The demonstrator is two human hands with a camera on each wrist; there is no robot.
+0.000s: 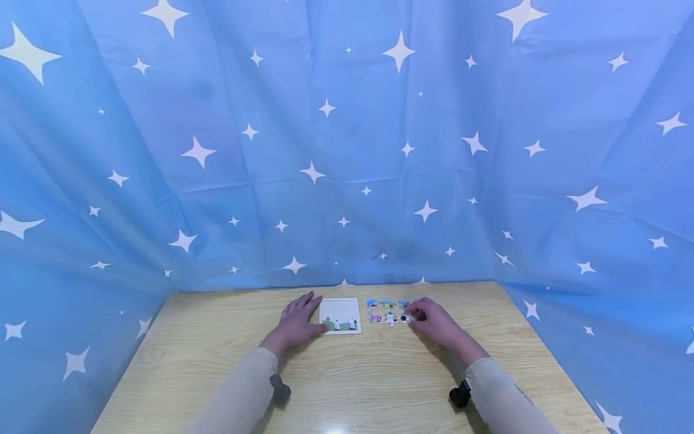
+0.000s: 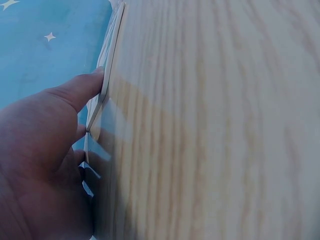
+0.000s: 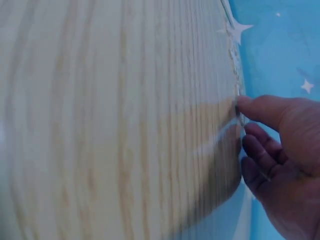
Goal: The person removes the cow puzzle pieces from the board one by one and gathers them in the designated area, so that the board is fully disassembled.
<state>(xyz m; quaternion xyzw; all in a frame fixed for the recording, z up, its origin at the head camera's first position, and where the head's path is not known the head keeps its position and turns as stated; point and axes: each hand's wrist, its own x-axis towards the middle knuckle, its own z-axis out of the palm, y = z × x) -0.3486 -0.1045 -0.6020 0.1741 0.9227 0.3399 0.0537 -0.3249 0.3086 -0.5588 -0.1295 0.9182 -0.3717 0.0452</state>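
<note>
A square puzzle board (image 1: 340,308) with a pale rim lies on the table, its lower strip filled with a green and white picture. My left hand (image 1: 300,319) rests along its left side with fingers spread, the thumb (image 2: 90,87) on the near left corner. To the right of the board, several colourful puzzle pieces (image 1: 390,318) lie in two rows. My right hand (image 1: 431,320) is at the right end of the near row, thumb and curled fingers pinching a white and black puzzle piece (image 1: 404,318). In the right wrist view the thumb (image 3: 260,107) meets the pieces at table level.
The light wood table (image 1: 358,374) ends at the back against a blue curtain (image 1: 347,241) with white stars, which also hangs along both sides. A black wrist camera (image 1: 280,390) sits on the left wrist and another black wrist camera (image 1: 460,395) on the right.
</note>
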